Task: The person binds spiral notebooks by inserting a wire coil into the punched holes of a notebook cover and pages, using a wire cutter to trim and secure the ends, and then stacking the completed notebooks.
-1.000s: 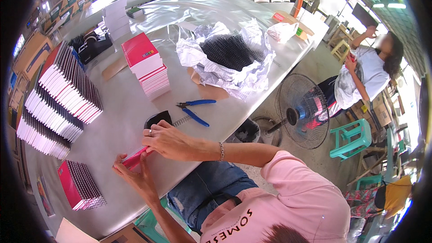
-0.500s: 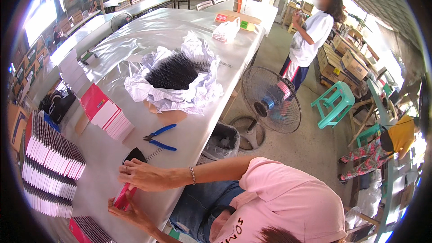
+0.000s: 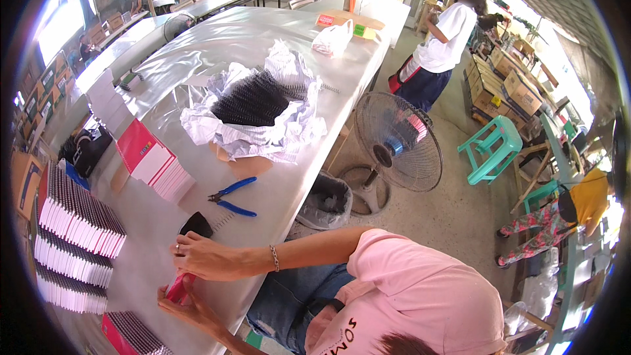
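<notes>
I note the left hand grasping a red notebook by the near edge of the counter, the right hand gripping its farther end; blue-handled pliers lie beyond.

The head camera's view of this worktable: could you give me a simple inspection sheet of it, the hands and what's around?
Surface: worktable, grey and shiny.
Work things: red notebook, held; black-spiral notebooks stacked at left; black coils in crumpled paper; blue-handled pliers beside a loose coil.
Clutter: white plastic bag near the far end; small black object near the loose coil.
Hands: left hand grips the red notebook; right hand is at its upper end, grip unclear.
Cables: nothing seen for certain.
Surroundings: standing fan and lined bin beside the worktable; green stool; person in white shirt standing past the fan.
</notes>
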`<state>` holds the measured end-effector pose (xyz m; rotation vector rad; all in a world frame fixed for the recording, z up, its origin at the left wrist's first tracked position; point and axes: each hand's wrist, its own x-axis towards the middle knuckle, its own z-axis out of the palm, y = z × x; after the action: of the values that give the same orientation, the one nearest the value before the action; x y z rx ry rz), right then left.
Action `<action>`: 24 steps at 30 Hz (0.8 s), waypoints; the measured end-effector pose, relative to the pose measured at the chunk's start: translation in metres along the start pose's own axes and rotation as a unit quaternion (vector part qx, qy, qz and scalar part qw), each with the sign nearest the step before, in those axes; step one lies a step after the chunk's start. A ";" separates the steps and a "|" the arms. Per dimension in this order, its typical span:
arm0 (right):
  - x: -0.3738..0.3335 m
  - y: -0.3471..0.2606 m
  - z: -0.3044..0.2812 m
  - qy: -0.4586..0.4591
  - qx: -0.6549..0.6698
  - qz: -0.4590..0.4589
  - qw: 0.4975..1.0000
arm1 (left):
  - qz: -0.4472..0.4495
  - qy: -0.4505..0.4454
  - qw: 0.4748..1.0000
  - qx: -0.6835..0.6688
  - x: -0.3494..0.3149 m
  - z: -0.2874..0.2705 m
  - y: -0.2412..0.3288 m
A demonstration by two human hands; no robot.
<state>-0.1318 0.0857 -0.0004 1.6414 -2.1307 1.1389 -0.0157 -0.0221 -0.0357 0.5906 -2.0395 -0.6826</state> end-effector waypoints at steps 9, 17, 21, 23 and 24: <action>0.003 -0.005 -0.004 0.008 0.006 0.007 1.000 | -0.031 -0.037 0.999 0.004 -0.002 -0.005 0.001; -0.003 0.022 -0.022 0.020 0.058 -0.119 0.991 | -0.043 -0.064 0.989 -0.128 -0.002 -0.010 -0.040; 0.034 0.038 -0.072 -0.145 0.035 0.067 0.987 | -0.052 -0.102 0.980 -0.160 0.014 -0.030 -0.025; 0.025 0.066 -0.067 -0.173 -0.012 0.011 0.985 | -0.073 -0.100 0.973 -0.192 0.010 -0.024 -0.027; 0.026 0.067 -0.060 -0.186 -0.033 -0.017 0.982 | -0.082 -0.089 0.974 -0.191 0.008 -0.024 -0.027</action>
<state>-0.2174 0.1130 0.0259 1.9793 -2.3140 0.7897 0.0048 -0.0530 -0.0372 0.4851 -1.9608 -1.2318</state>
